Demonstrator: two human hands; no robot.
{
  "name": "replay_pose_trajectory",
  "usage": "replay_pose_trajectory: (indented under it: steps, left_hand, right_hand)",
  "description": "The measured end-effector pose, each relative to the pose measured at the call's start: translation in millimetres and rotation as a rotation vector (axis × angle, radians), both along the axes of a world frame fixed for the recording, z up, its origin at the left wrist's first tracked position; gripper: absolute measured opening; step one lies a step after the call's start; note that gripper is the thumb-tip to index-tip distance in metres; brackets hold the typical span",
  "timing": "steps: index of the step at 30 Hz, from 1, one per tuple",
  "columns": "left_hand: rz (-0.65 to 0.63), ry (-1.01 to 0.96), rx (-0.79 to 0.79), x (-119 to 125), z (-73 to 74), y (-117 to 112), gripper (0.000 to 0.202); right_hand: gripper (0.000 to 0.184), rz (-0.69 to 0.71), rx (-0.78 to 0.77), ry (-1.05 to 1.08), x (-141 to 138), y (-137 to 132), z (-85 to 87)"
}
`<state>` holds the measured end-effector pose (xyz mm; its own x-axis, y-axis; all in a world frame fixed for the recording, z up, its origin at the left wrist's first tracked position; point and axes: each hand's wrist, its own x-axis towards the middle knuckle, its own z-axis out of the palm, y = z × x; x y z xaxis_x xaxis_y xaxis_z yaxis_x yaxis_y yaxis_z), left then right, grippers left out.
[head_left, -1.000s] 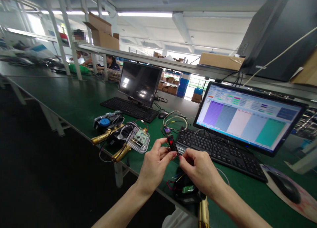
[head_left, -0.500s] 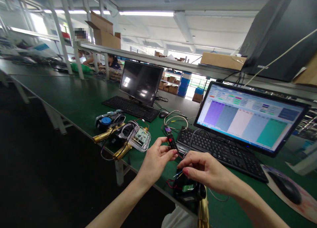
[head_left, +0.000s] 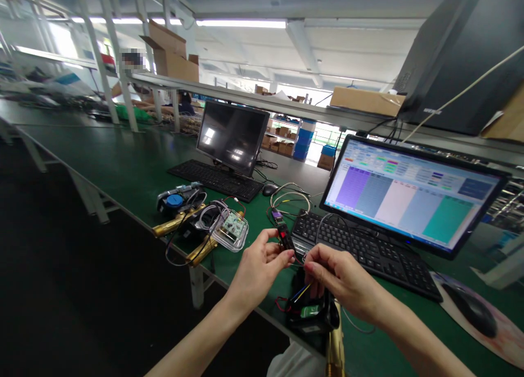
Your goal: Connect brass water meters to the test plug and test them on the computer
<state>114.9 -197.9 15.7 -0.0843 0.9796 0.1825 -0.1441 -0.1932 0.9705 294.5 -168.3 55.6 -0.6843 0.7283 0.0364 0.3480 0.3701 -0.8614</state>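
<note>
My left hand [head_left: 260, 265] is closed around a small black device [head_left: 285, 237] with a glowing red light. A purple connector [head_left: 277, 215] and a cable join the far end of the device. Just to the right, my right hand [head_left: 333, 270] pinches thin wires [head_left: 302, 293]; blue and yellow strands show beneath its fingers, and their ends are hidden. Under that hand lies a black housing [head_left: 317, 323] with a green part inside, red leads at its side and a brass pipe [head_left: 335, 347] below it.
Left on the green bench sit brass-piped meters [head_left: 176, 202] and a circuit board in a clear case [head_left: 233, 229]. A keyboard [head_left: 368, 251], lit monitor [head_left: 409, 191] and mouse [head_left: 470, 311] stand right. Behind are a dark monitor [head_left: 233, 137] and a shelf; people sit beyond.
My right hand has drawn its fingertips together and turned slightly, with the blue and yellow wires now below them. My left hand keeps the black device in nearly the same place.
</note>
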Motion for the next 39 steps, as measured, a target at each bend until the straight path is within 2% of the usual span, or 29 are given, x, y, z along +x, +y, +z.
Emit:
replay_pose_trajectory:
  steps: [5, 10, 15, 21, 39]
  left_hand:
    - [-0.009, 0.025, 0.031, 2, 0.0, -3, 0.033]
    - [0.007, 0.065, 0.036, 4, 5.4, -7, 0.031]
    - [0.038, 0.136, 0.049, 5, 8.4, -9, 0.026]
    - [0.055, 0.126, 0.048, 5, 7.1, -11, 0.025]
    - [0.057, 0.133, 0.064, 8, 9.0, -13, 0.021]
  right_hand:
    - [0.02, -0.151, 0.102, -0.048, -5, -3, -3.2]
    - [0.019, -0.197, 0.228, -0.09, -9, -7, 1.8]
    - [0.017, -0.204, 0.283, -0.131, -12, -8, 3.1]
    - [0.015, -0.21, 0.328, -0.172, -14, -7, 4.1]
    - [0.015, -0.229, 0.353, -0.178, -16, -7, 3.7]
